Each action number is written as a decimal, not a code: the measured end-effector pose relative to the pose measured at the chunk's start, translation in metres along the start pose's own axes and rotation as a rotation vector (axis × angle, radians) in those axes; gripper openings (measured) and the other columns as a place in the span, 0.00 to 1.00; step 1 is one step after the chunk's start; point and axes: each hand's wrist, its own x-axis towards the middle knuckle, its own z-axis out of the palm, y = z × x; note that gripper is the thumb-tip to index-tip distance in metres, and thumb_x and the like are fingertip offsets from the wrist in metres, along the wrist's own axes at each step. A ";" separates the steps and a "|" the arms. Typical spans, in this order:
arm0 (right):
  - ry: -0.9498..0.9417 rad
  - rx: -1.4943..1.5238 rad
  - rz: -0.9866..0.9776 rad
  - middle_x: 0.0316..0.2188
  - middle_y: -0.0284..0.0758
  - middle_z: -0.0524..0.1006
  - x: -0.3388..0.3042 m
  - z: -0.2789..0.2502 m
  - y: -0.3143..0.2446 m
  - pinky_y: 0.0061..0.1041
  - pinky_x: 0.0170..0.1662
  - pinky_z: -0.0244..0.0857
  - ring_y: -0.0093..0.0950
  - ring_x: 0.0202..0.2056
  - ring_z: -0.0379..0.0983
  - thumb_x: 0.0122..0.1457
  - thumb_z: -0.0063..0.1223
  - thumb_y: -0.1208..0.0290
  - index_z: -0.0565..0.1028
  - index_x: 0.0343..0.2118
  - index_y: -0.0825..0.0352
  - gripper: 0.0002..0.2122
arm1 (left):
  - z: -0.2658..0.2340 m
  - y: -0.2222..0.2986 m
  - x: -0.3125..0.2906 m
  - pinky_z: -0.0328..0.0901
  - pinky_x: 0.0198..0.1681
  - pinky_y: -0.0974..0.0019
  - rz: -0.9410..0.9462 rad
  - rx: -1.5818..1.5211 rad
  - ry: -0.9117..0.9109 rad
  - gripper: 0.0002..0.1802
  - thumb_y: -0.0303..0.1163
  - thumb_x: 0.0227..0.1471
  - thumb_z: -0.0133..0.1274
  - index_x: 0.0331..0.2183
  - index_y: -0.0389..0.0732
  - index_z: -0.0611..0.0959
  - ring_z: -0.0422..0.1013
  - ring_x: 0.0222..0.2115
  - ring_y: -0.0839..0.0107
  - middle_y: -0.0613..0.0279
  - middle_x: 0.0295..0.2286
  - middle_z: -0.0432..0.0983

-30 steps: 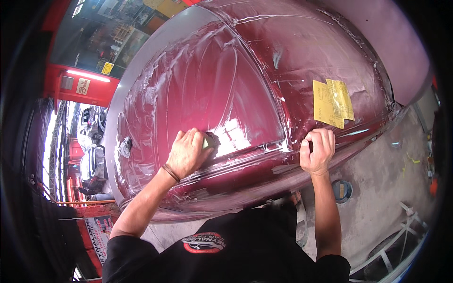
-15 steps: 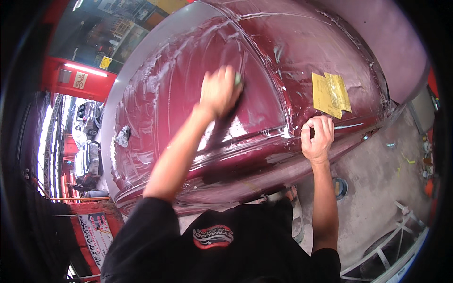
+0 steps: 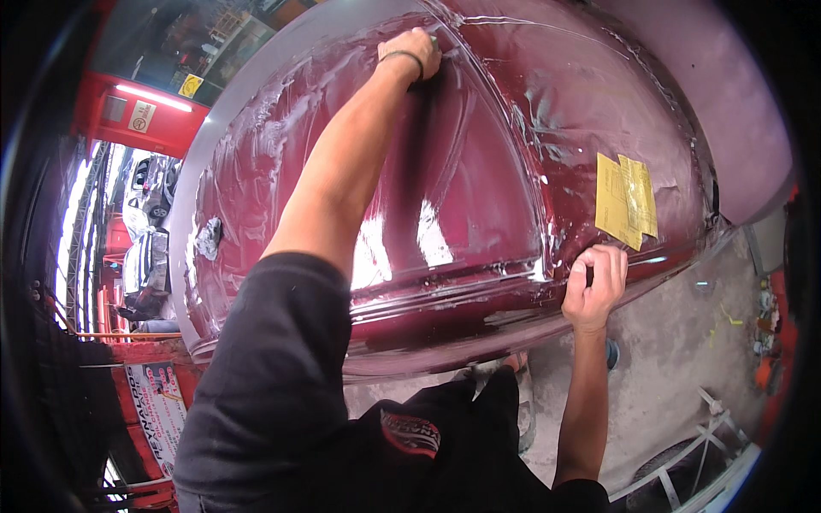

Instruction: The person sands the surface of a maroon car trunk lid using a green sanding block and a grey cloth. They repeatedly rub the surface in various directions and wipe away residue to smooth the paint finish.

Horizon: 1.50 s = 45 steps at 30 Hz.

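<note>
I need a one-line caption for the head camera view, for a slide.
Left hand stretched up the wet dark red car panel, right hand braced at its lower edge below yellow paper sheets.

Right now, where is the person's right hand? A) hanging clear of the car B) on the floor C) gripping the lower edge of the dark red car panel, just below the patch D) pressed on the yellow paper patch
C: the right hand curls over the lower edge of the dark red car panel, just below the yellow paper patch.
</note>
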 end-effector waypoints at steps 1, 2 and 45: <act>-0.006 -0.015 0.001 0.34 0.42 0.76 0.001 0.001 -0.001 0.45 0.46 0.66 0.45 0.38 0.72 0.60 0.57 0.70 0.75 0.34 0.67 0.06 | 0.005 -0.001 -0.002 0.76 0.56 0.45 0.016 -0.022 0.052 0.31 0.53 0.69 0.49 0.55 0.34 0.82 0.82 0.53 0.43 0.40 0.52 0.85; -0.025 -0.007 0.009 0.34 0.42 0.76 -0.002 0.001 -0.002 0.45 0.46 0.66 0.45 0.38 0.72 0.60 0.57 0.70 0.75 0.34 0.67 0.06 | 0.011 -0.007 -0.011 0.76 0.55 0.44 0.023 -0.039 0.103 0.30 0.53 0.68 0.51 0.54 0.34 0.81 0.82 0.52 0.43 0.40 0.50 0.86; -0.059 -0.035 0.029 0.35 0.43 0.74 -0.003 0.006 0.004 0.44 0.48 0.66 0.43 0.39 0.70 0.66 0.52 0.74 0.73 0.35 0.72 0.06 | 0.034 -0.223 -0.148 0.76 0.53 0.43 -0.126 -0.042 0.126 0.34 0.58 0.67 0.54 0.52 0.34 0.78 0.82 0.47 0.38 0.36 0.46 0.85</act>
